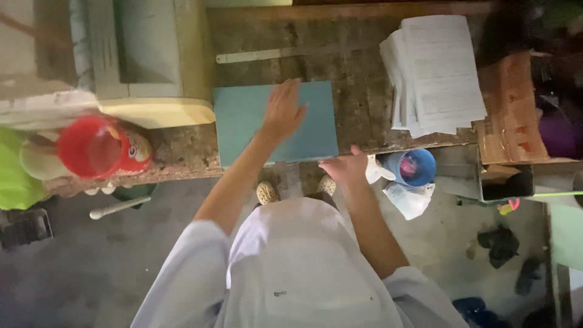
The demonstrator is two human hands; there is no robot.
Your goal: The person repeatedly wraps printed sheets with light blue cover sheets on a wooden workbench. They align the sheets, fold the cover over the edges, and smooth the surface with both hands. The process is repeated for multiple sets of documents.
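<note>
Fingers [290, 91] of the left hand [283, 112] are spread wide and lying flat on top of a teal sheet [243, 124], palm down, not gripping anything. Right hand [347, 168] sits at the near right corner of that same sheet, right on the desk edge, fingers curled in close; can't really tell if they're pinching the corner or just touching it. The sheet itself lies flat on the worn wooden desk [358, 91], its near edge sticking out a bit past the front.

Going outward: a long pale ruler [267, 54] lies on the desk just behind the sheet. A stack of white papers [434, 73] sits well off to the right, with a brown cardboard box [510, 115] beside it. Just right of the right hand, below the desk edge, there's a blue cup [416, 167]. Way over left, a red cup [91, 149] sits near the desk edge, close to a pale green machine [146, 61].
</note>
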